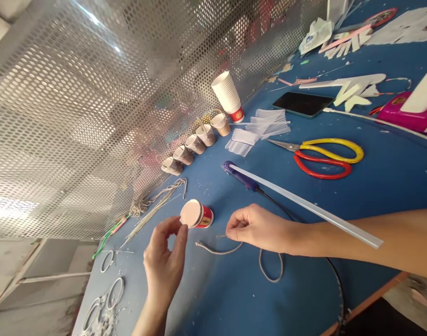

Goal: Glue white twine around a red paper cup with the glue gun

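Perforated grey metal screening (pixel 94 121) leans across the background, and below it spreads the blue worktop (pixel 230 298). Right here, the right hand (pixel 226 232) has thumb and fingers pinched together on a thin grey-beige cord (pixel 216 252), a short end poking out beyond the fingertips; one length runs on the blue surface just below that grip, and one loop lies beneath the wrist. Over to the left hand (pixel 184 225): thumb and forefinger curve round until their tips nearly meet at the edge of a small red-and-white paper cup (pixel 206 217), and I cannot tell whether they touch it or pinch anything. That one cup sits between the hands, its pale round end facing up. Counting along the screen, five small brown-sided cups with thin handles (pixel 195 144) stand in a row, mouths upward, their insides too small to read. Beyond them rises one stack of white paper cups (pixel 227 93), nested inside one another, the lowest showing red. Also on show: one pair of scissors with yellow and red handles (pixel 321 169), one purple glue gun (pixel 246 179) with one long translucent stick in it, and one black phone (pixel 302 103).
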The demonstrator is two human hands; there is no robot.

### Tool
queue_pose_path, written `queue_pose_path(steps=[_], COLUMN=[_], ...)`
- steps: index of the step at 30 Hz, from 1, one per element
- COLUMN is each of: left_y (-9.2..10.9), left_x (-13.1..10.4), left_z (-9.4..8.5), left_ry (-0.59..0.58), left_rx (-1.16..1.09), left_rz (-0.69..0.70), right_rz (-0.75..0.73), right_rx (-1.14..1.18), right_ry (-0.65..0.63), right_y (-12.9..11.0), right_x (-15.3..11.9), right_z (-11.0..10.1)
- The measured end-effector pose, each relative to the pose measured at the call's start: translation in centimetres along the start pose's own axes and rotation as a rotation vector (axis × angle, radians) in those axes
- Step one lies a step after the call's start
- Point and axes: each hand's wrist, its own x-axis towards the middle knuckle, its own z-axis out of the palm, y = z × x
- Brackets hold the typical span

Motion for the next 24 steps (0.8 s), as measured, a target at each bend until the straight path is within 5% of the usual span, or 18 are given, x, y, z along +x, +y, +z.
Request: queue_pose_path(steps=[6, 11, 17, 24], left_y=[-1.6, -2.5, -1.8, -1.3], left_x=[1.1, 1.1, 1.2, 0.7], left_z=[2.4, 2.7, 0.7, 0.6], left_ry=[-0.105, -0.108, -0.206, -0.436], left_rx=[0.282, 0.275, -0.080, -0.409], left_rz=[0.233, 0.290, 0.077, -0.365], right_rz=[0.027, 0.040, -0.027, -0.071], right_rx=[-0.010, -0.001, 0.032, 0.169], right_ry=[-0.004, -0.014, -0.001, -0.019], right_y=[-0.3, -0.4, -0.1, 0.3], right_x=[0.0, 0.2, 0.2, 0.4], right_z=[-0.1, -0.1, -0.4, -0.3])
